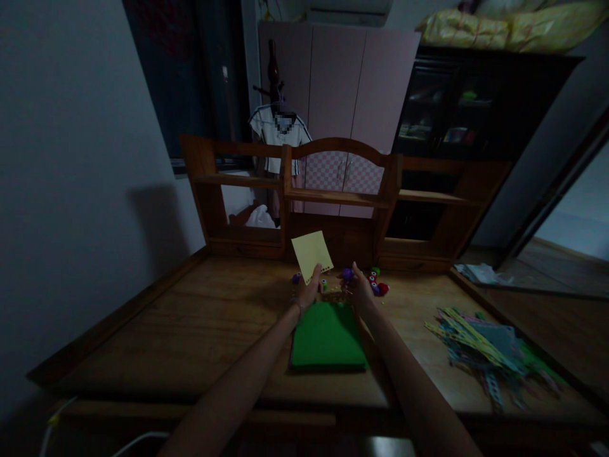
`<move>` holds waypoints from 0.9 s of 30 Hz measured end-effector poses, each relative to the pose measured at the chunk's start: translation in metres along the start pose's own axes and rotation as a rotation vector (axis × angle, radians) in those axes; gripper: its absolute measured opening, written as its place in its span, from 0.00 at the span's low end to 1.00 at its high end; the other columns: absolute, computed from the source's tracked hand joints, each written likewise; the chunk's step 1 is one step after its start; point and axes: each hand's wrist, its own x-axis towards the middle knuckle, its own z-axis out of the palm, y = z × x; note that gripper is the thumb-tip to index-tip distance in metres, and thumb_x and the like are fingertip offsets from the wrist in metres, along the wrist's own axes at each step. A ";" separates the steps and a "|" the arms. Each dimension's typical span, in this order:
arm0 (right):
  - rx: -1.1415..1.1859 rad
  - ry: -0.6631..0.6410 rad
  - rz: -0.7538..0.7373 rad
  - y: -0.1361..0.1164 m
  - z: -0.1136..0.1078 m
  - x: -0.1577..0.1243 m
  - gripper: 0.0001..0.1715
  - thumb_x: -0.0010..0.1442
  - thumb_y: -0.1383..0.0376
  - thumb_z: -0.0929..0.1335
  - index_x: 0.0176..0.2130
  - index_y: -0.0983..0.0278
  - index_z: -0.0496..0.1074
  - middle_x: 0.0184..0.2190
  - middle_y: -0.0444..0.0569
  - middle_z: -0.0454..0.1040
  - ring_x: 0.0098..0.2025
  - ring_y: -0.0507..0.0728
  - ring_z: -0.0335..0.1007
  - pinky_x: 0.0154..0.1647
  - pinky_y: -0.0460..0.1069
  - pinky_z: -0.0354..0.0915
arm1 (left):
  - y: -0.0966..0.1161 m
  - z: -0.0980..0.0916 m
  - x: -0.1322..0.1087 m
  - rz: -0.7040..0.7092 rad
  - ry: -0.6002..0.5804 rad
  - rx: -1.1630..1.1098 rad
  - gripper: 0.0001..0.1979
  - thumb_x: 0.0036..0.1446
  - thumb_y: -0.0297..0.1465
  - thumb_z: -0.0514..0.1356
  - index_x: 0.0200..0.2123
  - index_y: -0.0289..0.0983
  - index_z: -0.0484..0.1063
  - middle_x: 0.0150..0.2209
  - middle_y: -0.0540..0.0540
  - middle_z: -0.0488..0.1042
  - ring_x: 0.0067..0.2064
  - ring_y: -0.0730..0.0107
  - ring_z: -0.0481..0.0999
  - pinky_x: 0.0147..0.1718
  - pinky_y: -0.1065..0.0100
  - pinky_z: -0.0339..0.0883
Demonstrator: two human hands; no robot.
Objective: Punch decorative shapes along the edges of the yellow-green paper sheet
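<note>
My left hand (pixel 309 294) pinches the lower edge of a square yellow paper sheet (pixel 310 249), which is tilted up over the table. A row of small dark holes runs along that edge. To its right, my right hand (pixel 361 292) has its fingers closed around a small purple craft punch (pixel 347 274), apart from the sheet. Near my right hand sit red and purple punches (pixel 380 288) with googly eyes. A green punch (pixel 324 284) shows beside my left hand, with another purple punch (pixel 297 278) to its left. Small yellow paper bits (pixel 339 296) lie between my hands.
A green stack (pixel 328 339), perhaps paper or foam, lies below my hands on the wooden table (pixel 214 317). A heap of cut paper strips (pixel 480 343) is spread at the right. The wooden shelf rack (pixel 337 198) stands along the table's far edge.
</note>
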 end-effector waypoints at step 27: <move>0.040 0.082 -0.055 -0.003 -0.001 0.001 0.30 0.52 0.39 0.63 0.22 0.63 0.66 0.16 0.46 0.69 0.17 0.51 0.66 0.14 0.45 0.58 | -0.014 0.004 0.009 0.038 0.017 -0.029 0.32 0.53 0.56 0.47 0.15 0.35 0.66 0.12 0.51 0.62 0.18 0.75 0.63 0.29 0.70 0.60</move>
